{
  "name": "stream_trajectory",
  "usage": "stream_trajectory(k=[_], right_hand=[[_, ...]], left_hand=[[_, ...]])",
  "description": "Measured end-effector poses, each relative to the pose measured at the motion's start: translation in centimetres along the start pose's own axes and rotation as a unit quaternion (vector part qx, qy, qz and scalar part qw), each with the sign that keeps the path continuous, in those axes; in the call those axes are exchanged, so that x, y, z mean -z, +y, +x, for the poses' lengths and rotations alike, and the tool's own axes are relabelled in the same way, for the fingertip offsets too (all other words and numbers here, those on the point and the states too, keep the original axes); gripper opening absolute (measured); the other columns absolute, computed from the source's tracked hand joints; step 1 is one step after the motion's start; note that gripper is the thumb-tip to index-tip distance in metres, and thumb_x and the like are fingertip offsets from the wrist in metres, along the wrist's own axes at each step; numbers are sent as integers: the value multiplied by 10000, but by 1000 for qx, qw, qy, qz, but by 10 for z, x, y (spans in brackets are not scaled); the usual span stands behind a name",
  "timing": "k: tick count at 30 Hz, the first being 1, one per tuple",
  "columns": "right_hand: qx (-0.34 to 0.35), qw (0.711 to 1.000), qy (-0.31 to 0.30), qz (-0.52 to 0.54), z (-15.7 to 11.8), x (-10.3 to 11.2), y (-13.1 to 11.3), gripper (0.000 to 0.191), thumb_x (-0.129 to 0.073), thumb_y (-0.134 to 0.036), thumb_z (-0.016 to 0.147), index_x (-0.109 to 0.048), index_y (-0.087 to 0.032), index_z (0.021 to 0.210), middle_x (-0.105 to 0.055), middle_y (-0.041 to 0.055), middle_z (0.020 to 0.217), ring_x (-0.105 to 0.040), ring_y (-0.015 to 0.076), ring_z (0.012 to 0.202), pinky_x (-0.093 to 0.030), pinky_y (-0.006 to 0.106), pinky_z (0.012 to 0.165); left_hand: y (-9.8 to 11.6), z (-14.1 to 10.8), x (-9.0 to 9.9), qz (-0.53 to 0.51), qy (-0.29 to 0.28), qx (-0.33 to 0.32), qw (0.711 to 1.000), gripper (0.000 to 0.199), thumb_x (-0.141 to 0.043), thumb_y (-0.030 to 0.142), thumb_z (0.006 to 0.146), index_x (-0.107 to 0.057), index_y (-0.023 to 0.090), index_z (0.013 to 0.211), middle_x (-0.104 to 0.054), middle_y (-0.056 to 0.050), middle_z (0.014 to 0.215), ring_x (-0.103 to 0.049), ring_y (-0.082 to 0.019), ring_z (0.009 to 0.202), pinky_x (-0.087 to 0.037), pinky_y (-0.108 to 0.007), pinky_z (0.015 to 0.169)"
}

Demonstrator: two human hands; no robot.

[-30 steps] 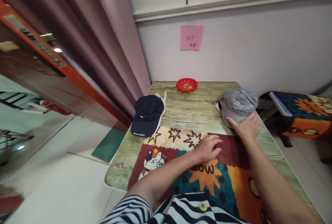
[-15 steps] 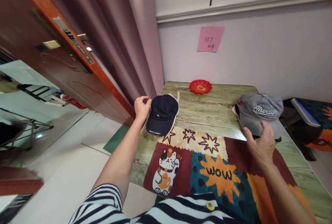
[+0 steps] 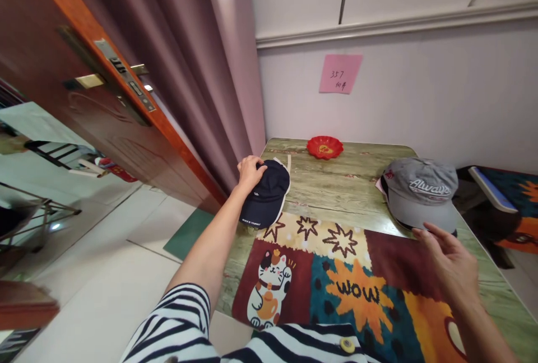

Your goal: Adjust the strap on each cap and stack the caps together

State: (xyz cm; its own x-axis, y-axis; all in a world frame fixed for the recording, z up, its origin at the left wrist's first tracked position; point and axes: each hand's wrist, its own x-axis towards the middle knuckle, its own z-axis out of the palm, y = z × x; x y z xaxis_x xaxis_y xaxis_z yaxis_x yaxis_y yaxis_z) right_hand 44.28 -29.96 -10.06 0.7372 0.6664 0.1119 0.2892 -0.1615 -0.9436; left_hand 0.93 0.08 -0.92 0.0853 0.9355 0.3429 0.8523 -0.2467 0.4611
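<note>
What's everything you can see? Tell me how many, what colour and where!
Navy cap: 1, dark blue, table's left side
Gray cap: 1, gray, table's right side
Dish: 1, red, table's far edge
Mat: 1, multicoloured, table's near part
Table: 1, green-brown, centre
Note: 1, pink, on wall
Wall: 1, pale, behind table
Panels: 3, white, top
Curtain: 1, mauve, beside door
Door: 1, brown, far left
Floor: 1, pale, lower left
Green sheet: 1, green, on floor
Patterned cover: 1, teal-and-orange, right edge
Blurry clutter: several, mixed, far left
Left hand: 1, bare, at navy cap's crown
Right hand: 1, bare, by gray cap's brim
Shirt: 1, dark-and-white stripes, bottom
</note>
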Motion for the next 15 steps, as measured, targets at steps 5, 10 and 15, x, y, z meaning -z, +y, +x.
stream_trajectory(k=[5,10,15], right_hand=[[-103,991,-37,79,-1,0,-2,602,-745,-630,733,-718,-226,1179,-791,127,1018,-729,370,1074,-507,551,1072],[-99,992,-67,48,-6,-1,-6,567,-740,-649,723,-742,-237,1114,-801,114,992,-712,381,1110,-464,574,1106],[-97,984,-133,73,-22,-12,-34,536,-754,-628,739,-754,-219,1086,-801,123,993,-725,347,1090,-519,487,1066]], left_hand=[[5,0,14,-4,9,3,1000,43,-639,263,871,-655,233,897,-704,-65,1126,-604,-266,1114,-413,-424,978],[24,-11,37,7,50,-61,997,30,-658,243,854,-632,237,869,-710,-63,1138,-590,-291,1140,-350,-474,1047],[59,-23,69,-12,101,-128,987,48,-654,256,868,-611,236,863,-712,-49,1133,-612,-272,1137,-346,-452,1075]])
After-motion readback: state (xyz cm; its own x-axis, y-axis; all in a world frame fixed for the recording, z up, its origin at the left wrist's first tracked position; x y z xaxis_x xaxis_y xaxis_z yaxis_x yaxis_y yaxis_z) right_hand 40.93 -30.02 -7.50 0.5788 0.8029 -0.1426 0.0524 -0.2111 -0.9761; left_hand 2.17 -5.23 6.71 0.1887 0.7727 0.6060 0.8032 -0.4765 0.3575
